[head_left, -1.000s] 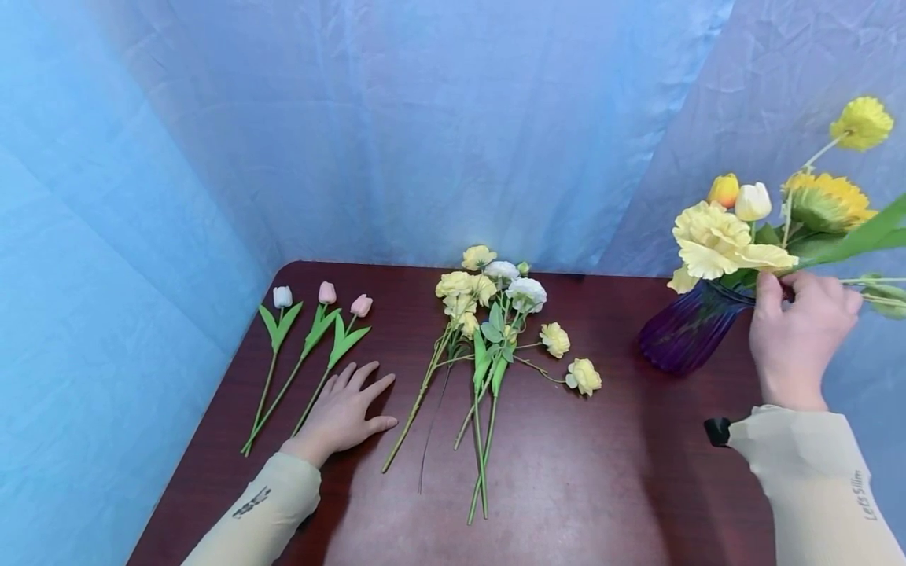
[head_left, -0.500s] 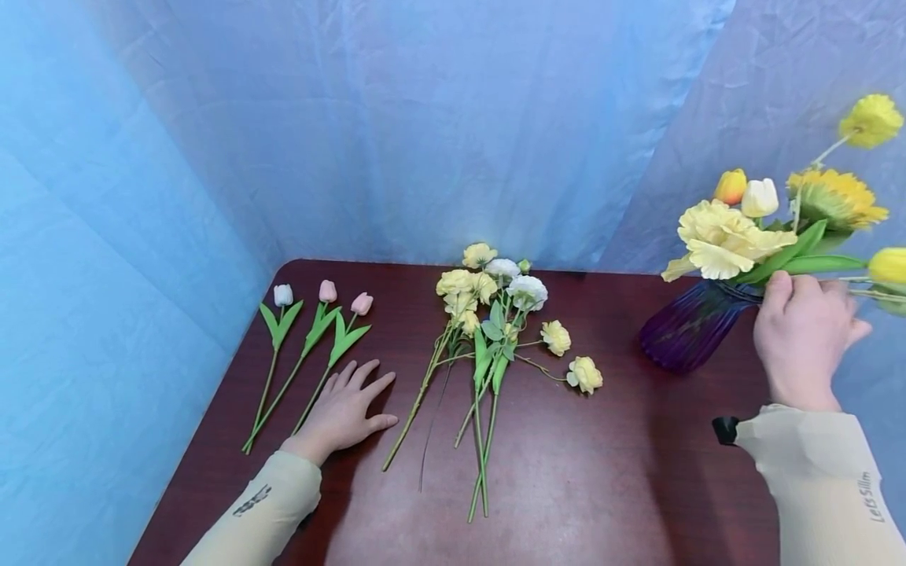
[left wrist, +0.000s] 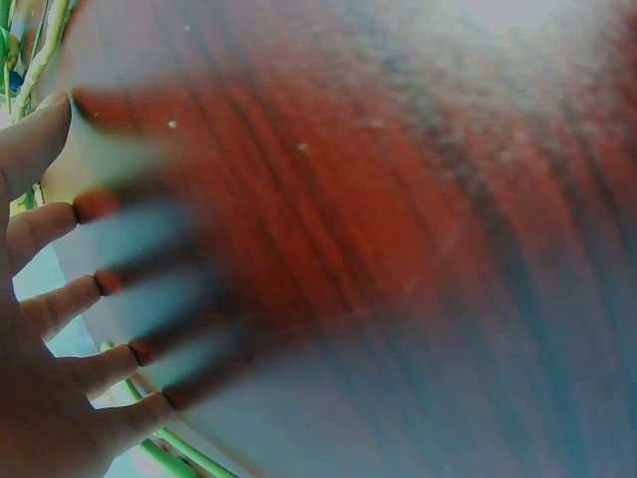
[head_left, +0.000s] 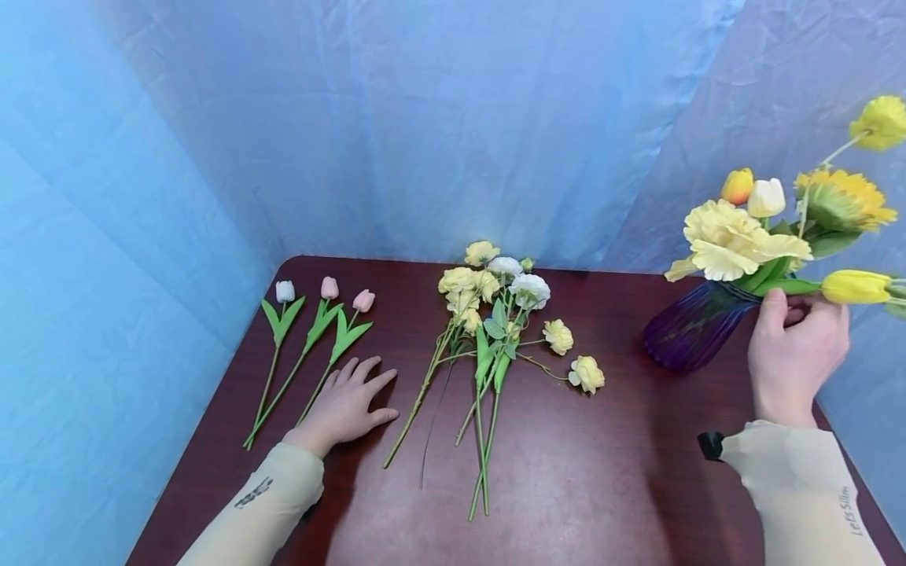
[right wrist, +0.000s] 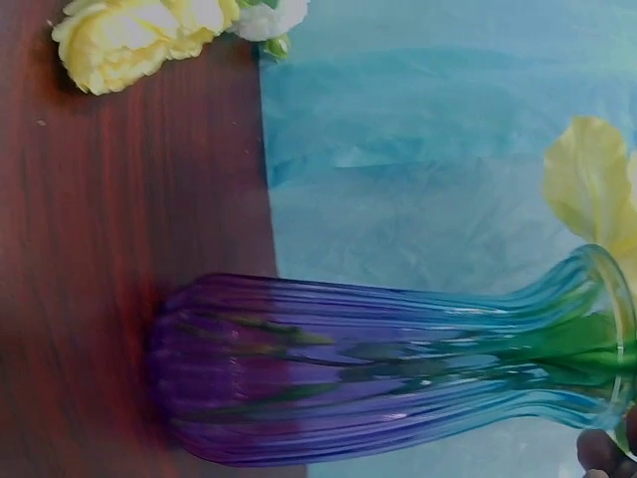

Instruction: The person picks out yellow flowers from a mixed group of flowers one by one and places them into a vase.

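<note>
In the head view, my right hand (head_left: 800, 354) curls its thumb and fingers at the mouth of a ribbed purple-blue glass vase (head_left: 697, 326), pinching a yellow tulip (head_left: 856, 288) low by its green leaves. Its stem is hidden behind the fingers. A pale yellow ruffled flower (head_left: 739, 240), a white tulip (head_left: 767, 198), an orange tulip (head_left: 737, 186) and a sunflower (head_left: 845, 200) fill the vase. Stems show through the glass vase (right wrist: 378, 368) in the right wrist view. With fingers spread, my left hand (head_left: 343, 409) rests on the table beside a pink tulip (head_left: 363, 301).
Another pink tulip (head_left: 329, 288) and a white tulip (head_left: 285, 292) lie at the table's left. Mid-table is a pile of pale yellow flowers (head_left: 460, 281) and white flowers (head_left: 529, 292) with crossed stems. Blue cloth (head_left: 453, 134) hangs behind the dark red table (head_left: 566, 472).
The yellow tulip's head has come into view at the right and shifted left, its leaves drawing down toward the vase mouth. My right hand has shifted around the rim. The left hand stays put.
</note>
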`<state>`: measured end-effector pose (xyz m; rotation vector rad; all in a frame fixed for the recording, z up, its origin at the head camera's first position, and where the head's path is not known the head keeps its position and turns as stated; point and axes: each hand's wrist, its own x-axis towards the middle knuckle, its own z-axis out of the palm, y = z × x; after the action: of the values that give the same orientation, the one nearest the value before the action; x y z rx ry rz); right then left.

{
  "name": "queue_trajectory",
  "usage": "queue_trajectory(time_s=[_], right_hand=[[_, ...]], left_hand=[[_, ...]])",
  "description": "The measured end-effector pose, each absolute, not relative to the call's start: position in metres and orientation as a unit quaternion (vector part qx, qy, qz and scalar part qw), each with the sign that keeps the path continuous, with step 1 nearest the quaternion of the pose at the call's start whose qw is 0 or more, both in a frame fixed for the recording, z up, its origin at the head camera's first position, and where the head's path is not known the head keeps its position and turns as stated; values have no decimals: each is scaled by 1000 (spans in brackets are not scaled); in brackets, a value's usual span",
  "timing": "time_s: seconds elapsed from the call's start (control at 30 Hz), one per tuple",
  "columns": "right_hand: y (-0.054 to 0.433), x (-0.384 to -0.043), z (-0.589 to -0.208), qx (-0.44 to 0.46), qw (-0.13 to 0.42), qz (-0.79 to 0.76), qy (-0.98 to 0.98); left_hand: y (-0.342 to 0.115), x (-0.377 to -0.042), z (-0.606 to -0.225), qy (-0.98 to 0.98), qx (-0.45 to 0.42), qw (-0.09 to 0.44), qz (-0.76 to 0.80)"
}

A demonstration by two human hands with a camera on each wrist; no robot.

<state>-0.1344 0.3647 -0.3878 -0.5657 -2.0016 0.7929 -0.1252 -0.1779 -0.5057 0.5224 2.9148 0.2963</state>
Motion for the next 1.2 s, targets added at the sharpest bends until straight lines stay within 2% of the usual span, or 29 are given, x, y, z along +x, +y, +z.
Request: queue_trajectory(time_s=[0.33,0.6,0.83,1.0,1.2], right_hand=[[339,-124,-422,-188,459,319,-808],[311,-122,-450,-135,353,307,-874],[299,-123,-463,-95,252,294,-917],[290,-123,-470,-63,210,278,-935],[279,-123,-478,-31,185,255,-948]], left_hand=[[-175,-127,-504,980,159,77,94],[-171,-126,-507,983,154,42,94],[-168,-127,-505,983,154,41,94],[-168,-125,-505,982,156,47,91],[-165,-123,-506,981,162,59,87]])
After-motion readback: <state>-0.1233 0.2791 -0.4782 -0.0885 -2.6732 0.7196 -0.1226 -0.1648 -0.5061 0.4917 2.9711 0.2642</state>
